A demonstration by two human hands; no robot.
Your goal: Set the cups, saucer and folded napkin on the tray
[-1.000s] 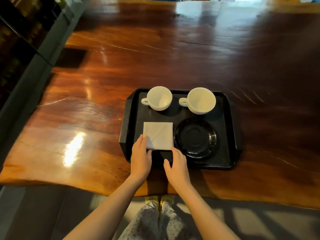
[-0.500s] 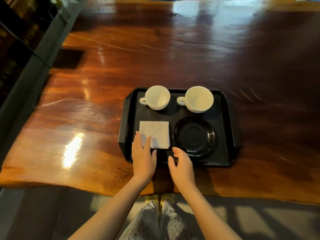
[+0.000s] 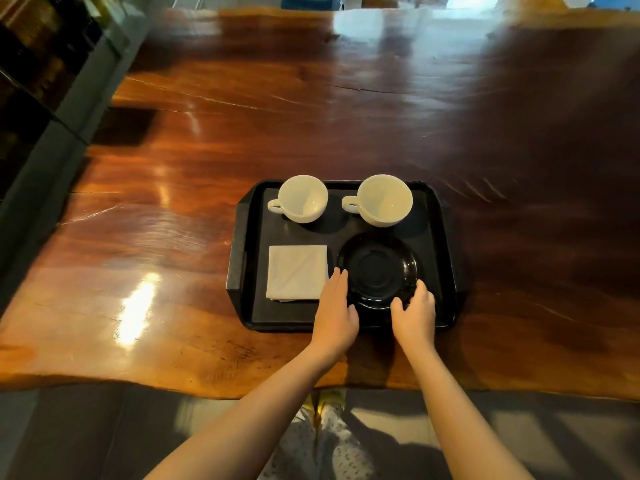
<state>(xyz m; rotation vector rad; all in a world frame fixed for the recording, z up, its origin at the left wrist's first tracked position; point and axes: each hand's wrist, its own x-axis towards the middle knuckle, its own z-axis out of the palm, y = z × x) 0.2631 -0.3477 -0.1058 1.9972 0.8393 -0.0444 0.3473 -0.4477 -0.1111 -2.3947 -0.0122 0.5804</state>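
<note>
On the black plastic tray [image 3: 242, 244], near-right corner, sits the glossy black saucer [image 3: 379, 270]. Left hand [image 3: 334, 311] lies flat and open at its left rim, right hand [image 3: 414, 311] curls loosely on the near-right rim; can't tell if it's actually gripping. Folded white napkin [image 3: 298, 271] sits beside it, two white ceramic cups [image 3: 303, 199] behind. Plenty of bare polished wooden table [image 3: 311, 116] around.

A glossy reddish wooden table [image 3: 311, 116] reflects bright light. Grey floor [image 3: 86, 434] lies below its near edge. A dark shelf [image 3: 31, 64] stands left.
</note>
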